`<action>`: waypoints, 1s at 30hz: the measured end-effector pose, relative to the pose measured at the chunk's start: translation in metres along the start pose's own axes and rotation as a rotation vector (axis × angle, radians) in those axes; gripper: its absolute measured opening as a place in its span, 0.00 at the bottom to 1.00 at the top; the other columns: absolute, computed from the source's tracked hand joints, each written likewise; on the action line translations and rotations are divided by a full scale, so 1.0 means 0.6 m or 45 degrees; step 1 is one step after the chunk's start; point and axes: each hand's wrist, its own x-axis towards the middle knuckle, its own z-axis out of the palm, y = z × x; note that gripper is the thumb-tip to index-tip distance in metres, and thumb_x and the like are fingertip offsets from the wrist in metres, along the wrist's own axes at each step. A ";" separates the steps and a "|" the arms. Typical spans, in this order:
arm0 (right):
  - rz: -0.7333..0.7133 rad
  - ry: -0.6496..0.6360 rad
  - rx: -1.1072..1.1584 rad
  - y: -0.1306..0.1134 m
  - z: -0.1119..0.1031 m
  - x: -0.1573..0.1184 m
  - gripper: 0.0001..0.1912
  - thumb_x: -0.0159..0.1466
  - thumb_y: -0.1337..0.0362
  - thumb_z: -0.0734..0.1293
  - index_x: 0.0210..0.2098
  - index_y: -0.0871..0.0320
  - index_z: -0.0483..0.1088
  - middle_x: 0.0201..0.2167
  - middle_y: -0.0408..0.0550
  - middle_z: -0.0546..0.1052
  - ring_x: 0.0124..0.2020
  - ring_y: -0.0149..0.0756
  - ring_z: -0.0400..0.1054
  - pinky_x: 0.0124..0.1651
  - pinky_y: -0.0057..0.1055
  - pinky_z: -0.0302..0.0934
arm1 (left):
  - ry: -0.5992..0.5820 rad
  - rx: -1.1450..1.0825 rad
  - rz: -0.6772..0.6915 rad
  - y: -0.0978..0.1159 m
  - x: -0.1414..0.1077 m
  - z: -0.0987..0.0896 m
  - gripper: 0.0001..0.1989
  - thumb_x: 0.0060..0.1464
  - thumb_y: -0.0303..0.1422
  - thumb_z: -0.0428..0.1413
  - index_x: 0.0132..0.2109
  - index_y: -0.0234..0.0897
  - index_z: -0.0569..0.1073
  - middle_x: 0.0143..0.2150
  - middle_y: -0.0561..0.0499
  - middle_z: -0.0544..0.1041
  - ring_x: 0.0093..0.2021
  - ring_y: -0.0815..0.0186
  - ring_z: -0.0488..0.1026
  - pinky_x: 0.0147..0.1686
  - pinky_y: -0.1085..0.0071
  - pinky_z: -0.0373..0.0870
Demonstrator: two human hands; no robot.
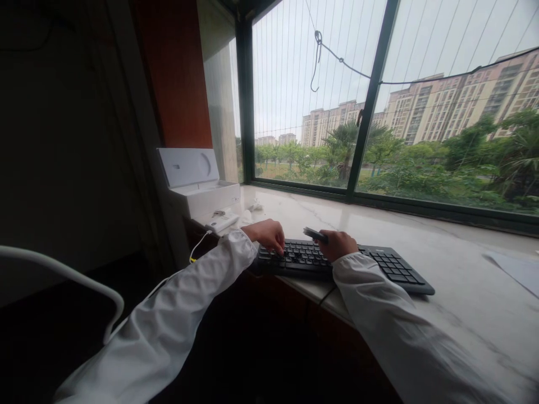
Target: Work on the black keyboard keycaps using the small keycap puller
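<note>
A black keyboard [396,268] lies on the marble-look ledge, near its front edge. Over its left part is my left hand [269,233], fingers bent down and drawn together at the keys; whether something small is between them I cannot make out. My right hand [339,245] is closed around a short black bar-shaped object [315,234] with a paler end pointing left. It is held above the keyboard's middle, and its exact kind does not show. The right hand and sleeve hide some keys between the main block and the number pad.
An open white box [210,196] stands at the ledge's left end. In front of it lies a white power strip-like block [223,221] with a cable. White paper [516,269] lies at the right. Behind the ledge is a dark-framed window [351,193].
</note>
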 end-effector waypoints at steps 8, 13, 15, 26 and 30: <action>-0.015 0.017 -0.013 0.005 0.006 0.002 0.14 0.60 0.56 0.59 0.39 0.45 0.76 0.34 0.48 0.78 0.35 0.42 0.71 0.34 0.32 0.57 | 0.071 -0.022 0.094 0.053 0.040 0.016 0.15 0.40 0.38 0.64 0.36 0.34 0.80 0.30 0.48 0.79 0.23 0.71 0.71 0.27 0.75 0.68; 0.047 0.002 -0.021 -0.003 -0.012 -0.004 0.15 0.61 0.57 0.59 0.39 0.46 0.76 0.34 0.49 0.78 0.36 0.40 0.71 0.35 0.31 0.57 | 0.029 0.111 -0.044 0.056 0.069 0.027 0.17 0.37 0.39 0.65 0.37 0.36 0.80 0.31 0.49 0.79 0.26 0.69 0.72 0.31 0.74 0.67; 0.061 -0.018 -0.029 -0.009 -0.019 -0.006 0.14 0.61 0.57 0.60 0.40 0.47 0.76 0.35 0.49 0.78 0.36 0.41 0.71 0.35 0.31 0.58 | 0.034 0.118 -0.053 0.050 0.074 0.028 0.17 0.37 0.39 0.65 0.37 0.37 0.80 0.31 0.49 0.79 0.26 0.69 0.71 0.31 0.75 0.67; 0.029 -0.061 -0.009 -0.007 -0.024 -0.004 0.15 0.60 0.57 0.60 0.41 0.45 0.75 0.36 0.49 0.78 0.37 0.43 0.72 0.35 0.32 0.58 | -0.003 0.186 -0.067 0.045 0.085 0.023 0.18 0.35 0.40 0.66 0.36 0.38 0.80 0.32 0.51 0.79 0.28 0.69 0.71 0.30 0.76 0.66; 0.088 -0.069 -0.045 -0.010 -0.022 -0.001 0.14 0.60 0.57 0.61 0.41 0.45 0.75 0.35 0.48 0.78 0.37 0.42 0.72 0.36 0.31 0.58 | -0.039 0.236 -0.073 0.047 0.096 0.021 0.20 0.32 0.41 0.67 0.36 0.39 0.81 0.32 0.52 0.79 0.28 0.69 0.71 0.30 0.75 0.66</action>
